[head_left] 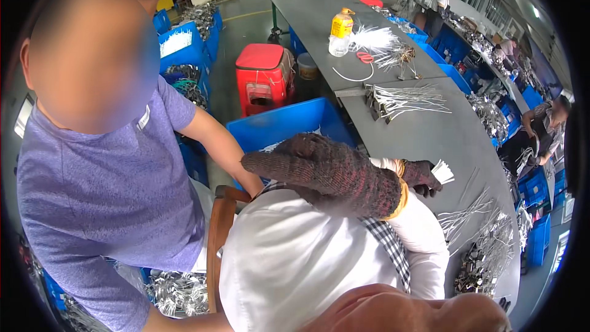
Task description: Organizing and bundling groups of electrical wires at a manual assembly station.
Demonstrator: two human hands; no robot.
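— Which step seems in hand?
— Holding: a bundle of slender white strips (442, 173) is gripped by the left hand (421, 176), in dark knit, over the smooth grey tabletop (405, 138) at right; whether the right hand (329, 175), likewise gloved, is closed cannot be told.
— And next?
— A steady hold seems needed

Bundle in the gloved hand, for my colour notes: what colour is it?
The bundle is white, clearest in the head view.
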